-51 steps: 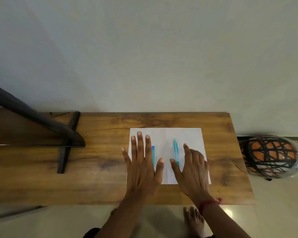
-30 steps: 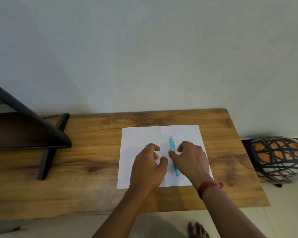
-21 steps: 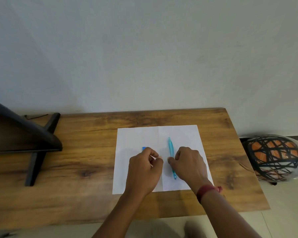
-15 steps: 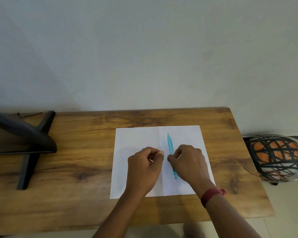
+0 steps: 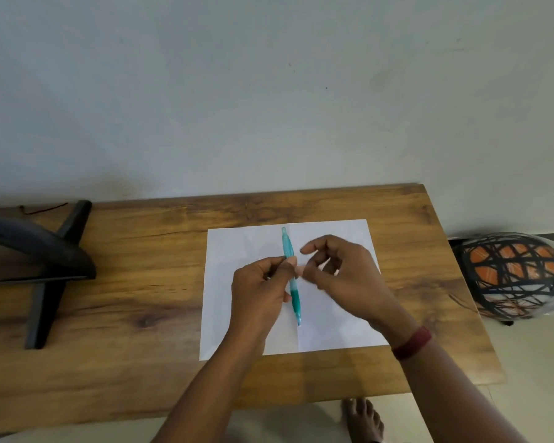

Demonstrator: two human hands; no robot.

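A teal pen (image 5: 291, 276) lies lengthwise over the centre crease of a white paper sheet (image 5: 237, 251) on the wooden table (image 5: 141, 298). My left hand (image 5: 256, 298) pinches the pen's middle between thumb and forefinger. My right hand (image 5: 343, 276) hovers just right of the pen with fingers loosely curled and nothing visible in them. Its thumb tip is close to the pen, and the blur hides whether they touch. The small blue item seen earlier under my left hand is out of sight.
A black stand with a dark slanted panel (image 5: 45, 260) occupies the table's left part. A helmet with an orange and black pattern (image 5: 512, 276) sits on the floor past the table's right edge. A wall rises behind the table. A bare foot (image 5: 362, 420) shows below the front edge.
Both hands went from flat on the paper to curled. The pen moved left from the right half onto the crease, and my left hand now pinches it while my right hand has loosened.
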